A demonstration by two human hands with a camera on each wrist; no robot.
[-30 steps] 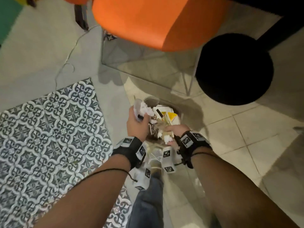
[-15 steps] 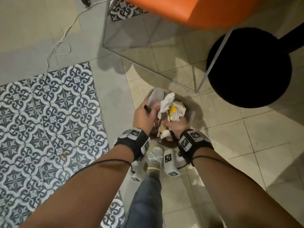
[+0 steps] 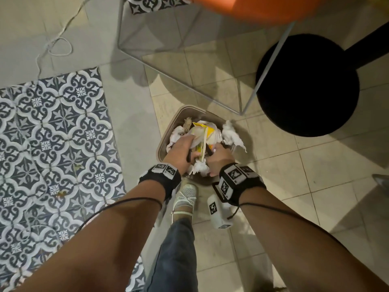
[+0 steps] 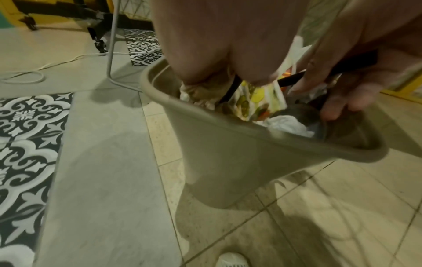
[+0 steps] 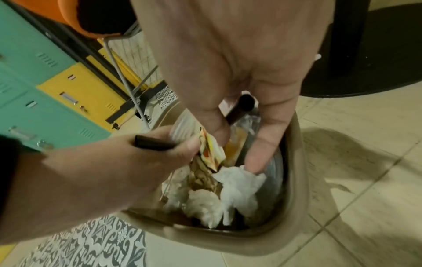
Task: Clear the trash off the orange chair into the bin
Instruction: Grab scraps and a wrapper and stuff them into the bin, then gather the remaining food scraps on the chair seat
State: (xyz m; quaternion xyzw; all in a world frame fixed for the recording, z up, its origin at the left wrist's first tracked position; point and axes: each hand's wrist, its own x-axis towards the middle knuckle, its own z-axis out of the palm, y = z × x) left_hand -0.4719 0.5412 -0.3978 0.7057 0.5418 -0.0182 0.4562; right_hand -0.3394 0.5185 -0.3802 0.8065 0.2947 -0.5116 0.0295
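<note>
A beige bin [image 3: 163, 144] stands on the floor, stuffed with white tissues [image 5: 237, 182], a yellow printed wrapper [image 3: 207, 131] and a clear cup. Both hands are down inside it. My left hand [image 3: 181, 150] grips a black stick [image 5: 151, 143] with its thumb on the wrapper [image 5: 211, 150]. My right hand [image 3: 219, 160] presses into the trash with straight fingers [image 5: 262, 153], and a second black stick [image 5: 242, 106] lies between its thumb and forefinger. One tissue [image 3: 231, 135] hangs over the bin's right rim. The orange chair [image 3: 263, 7] is at the top edge, its seat top hidden.
The chair's thin metal legs [image 3: 267, 66] stand just beyond the bin. A round black base [image 3: 307, 85] lies to the right. Patterned tiles [image 3: 52, 133] and a white cord [image 3: 54, 43] are to the left. My shoe [image 3: 186, 199] touches the bin's near side. Teal and yellow lockers [image 5: 34, 72] stand behind.
Both hands have dropped from above the rim down into the bin, pushing the cup, tissues and wrapper in. A tissue now hangs over the right rim.
</note>
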